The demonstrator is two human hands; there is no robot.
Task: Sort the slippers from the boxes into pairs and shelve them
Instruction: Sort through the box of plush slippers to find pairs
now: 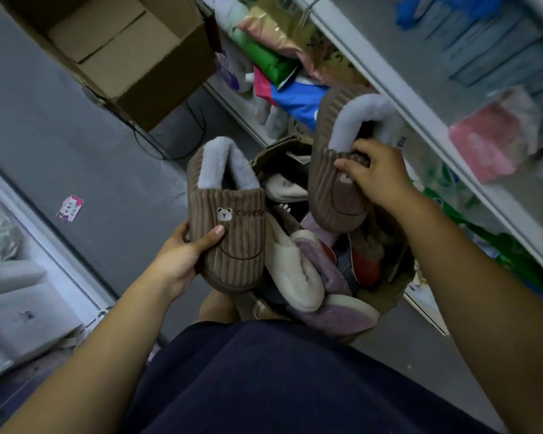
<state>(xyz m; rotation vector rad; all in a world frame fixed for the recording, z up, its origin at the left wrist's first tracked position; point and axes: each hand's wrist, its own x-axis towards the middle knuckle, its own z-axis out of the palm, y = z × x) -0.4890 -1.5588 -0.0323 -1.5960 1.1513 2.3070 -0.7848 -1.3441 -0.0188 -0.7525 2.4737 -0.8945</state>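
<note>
Over the slipper-filled box (400,289), standing between the white shelf edge (420,120) and open grey floor (91,145), the left hand (182,258) grips a brown slipper (229,220) stitched "cookie" beside a bear face, while the right hand (376,177) pinches the matching slipper (333,183) near that edge.

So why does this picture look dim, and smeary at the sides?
Head view: lighting is dim and flat, with no glare; the pink packet on the white shelf at right is badly blurred, while the brown slipper in the left hand is sharp enough to read "cookie"; the second brown slipper, in the right hand, is slightly softer; the wide-angle lens stretches the forearms.
</note>
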